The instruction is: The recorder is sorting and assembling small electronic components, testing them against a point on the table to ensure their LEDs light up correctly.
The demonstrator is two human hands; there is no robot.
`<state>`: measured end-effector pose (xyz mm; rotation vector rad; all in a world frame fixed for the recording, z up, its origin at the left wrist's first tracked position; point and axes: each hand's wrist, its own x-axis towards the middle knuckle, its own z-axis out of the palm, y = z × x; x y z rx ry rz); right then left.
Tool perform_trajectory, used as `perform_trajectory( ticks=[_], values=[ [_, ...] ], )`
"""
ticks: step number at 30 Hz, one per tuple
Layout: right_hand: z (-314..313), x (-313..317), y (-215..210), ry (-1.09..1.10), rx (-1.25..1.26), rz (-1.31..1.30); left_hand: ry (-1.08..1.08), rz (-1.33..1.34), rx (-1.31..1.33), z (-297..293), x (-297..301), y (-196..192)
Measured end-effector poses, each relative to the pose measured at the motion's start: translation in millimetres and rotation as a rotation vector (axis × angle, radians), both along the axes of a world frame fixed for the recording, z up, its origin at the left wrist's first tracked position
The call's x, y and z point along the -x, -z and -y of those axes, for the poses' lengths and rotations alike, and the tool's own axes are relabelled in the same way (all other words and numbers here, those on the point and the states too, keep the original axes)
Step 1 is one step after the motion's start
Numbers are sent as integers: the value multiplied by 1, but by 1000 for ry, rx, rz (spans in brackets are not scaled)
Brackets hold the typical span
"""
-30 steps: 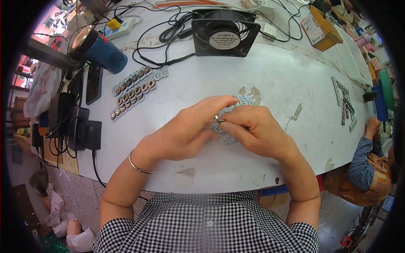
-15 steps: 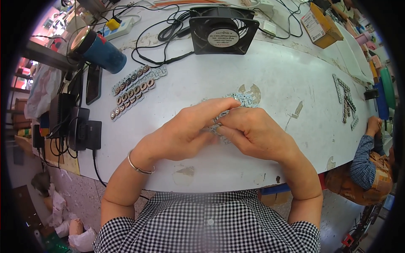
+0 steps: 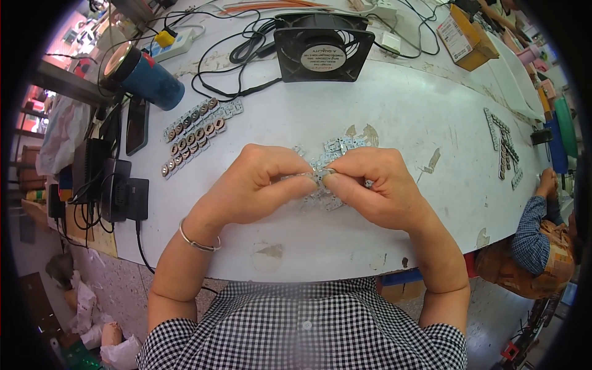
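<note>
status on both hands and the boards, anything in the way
Left hand and right hand: pinching a small piece, mostly hidden. Circuit boards: beneath and beside the hands. Black fan: beyond, apart from both hands.

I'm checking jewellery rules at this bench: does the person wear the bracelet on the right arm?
No, the silver bracelet circles the left arm, and the right arm shows none.

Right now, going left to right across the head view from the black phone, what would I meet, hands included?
Black phone, left hand, right hand, rightmost group of small boards, co-worker's hand.
</note>
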<state>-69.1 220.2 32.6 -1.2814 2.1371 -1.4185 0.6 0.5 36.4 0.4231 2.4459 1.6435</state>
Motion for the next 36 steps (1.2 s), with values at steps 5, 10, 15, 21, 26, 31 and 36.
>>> perform_trajectory(
  ticks=[5,10,15,21,26,31,36],
  values=[
    [1,-4,-14,-76,120,546,141,-106,-231,9,3,8],
    [1,1,0,146,-137,339,-180,64,-321,-3,0,12],
    [6,-5,6,196,-53,294,-162,-537,196,-10,4,14],
    [6,-6,3,223,-39,287,-130,-695,331,-6,5,19],
    [7,-7,3,216,-51,265,-98,-782,370,-5,7,19],
    [8,-7,4,211,-47,203,-96,-820,403,-4,8,22],
    [8,-7,8,212,-31,171,-113,-814,402,-6,8,21]
  ],
)
